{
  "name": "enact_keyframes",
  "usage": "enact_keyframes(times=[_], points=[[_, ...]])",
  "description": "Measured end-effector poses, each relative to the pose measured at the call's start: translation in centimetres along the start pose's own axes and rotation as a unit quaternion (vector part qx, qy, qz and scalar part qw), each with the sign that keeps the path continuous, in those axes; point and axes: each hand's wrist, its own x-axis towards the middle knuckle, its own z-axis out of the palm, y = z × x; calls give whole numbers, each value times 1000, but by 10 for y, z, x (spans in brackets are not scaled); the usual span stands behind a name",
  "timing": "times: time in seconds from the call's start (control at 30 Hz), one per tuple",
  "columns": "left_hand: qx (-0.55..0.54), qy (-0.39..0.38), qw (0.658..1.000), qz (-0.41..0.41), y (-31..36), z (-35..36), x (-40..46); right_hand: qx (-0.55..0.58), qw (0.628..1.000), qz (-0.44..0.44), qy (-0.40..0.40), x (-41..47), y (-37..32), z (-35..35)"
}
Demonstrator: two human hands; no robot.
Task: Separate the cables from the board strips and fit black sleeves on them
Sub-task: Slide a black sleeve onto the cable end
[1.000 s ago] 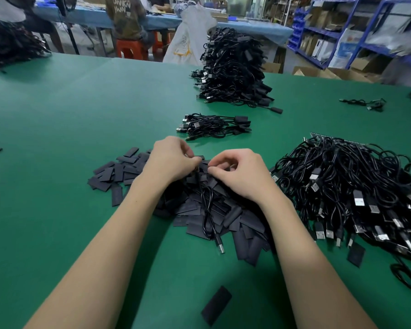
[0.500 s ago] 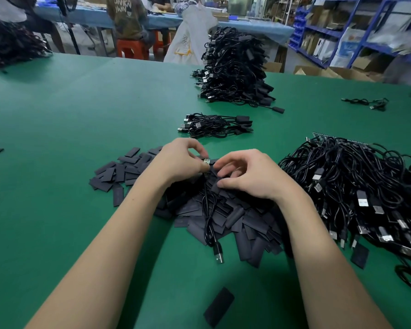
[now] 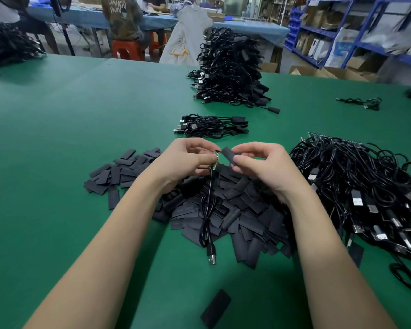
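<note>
My left hand (image 3: 188, 160) pinches the small green board end (image 3: 216, 159) of a black cable (image 3: 207, 210), whose coil and USB plug (image 3: 211, 256) hang down onto the pile. My right hand (image 3: 259, 167) pinches one flat black sleeve (image 3: 229, 155) just right of the board end, its open end close to the board. Both hands hover above a wide pile of black sleeves (image 3: 223, 210). A tangled heap of cables (image 3: 365, 186) on a board strip (image 3: 335, 138) lies to the right.
A small bundle of sleeved cables (image 3: 211, 125) lies beyond my hands, with a tall stack of them (image 3: 228, 70) further back. One loose sleeve (image 3: 216, 311) sits near the front edge of the green table (image 3: 57, 138). People sit at a far table.
Both hands rose from the sleeve pile. The left hand lifted the cable's board end, and the right hand picked up a sleeve and brought it next to the board.
</note>
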Motion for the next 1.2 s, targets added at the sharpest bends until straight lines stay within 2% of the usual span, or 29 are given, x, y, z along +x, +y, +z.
enact_keyframes(times=[0.1,0.2,0.4,0.6,0.7,0.9,1.2], points=[[-52,-7,999,7,-1,6,0,88,996,17,-1,0,-1,1],[-58,-7,998,19,-1,9,0,67,997,3,-32,-3,-1,4],[-30,-17,999,27,-3,9,1,-6,999,-34,-20,0,0,3],[-32,-18,999,18,-5,8,0,62,996,-13,-61,-2,0,3],[-28,-25,999,19,-4,8,-2,82,995,-4,-52,-3,0,4],[-46,-40,998,5,1,10,-7,42,998,-3,-41,-3,-2,4],[-61,-40,997,-14,3,9,-5,195,981,0,-17,-1,0,1]])
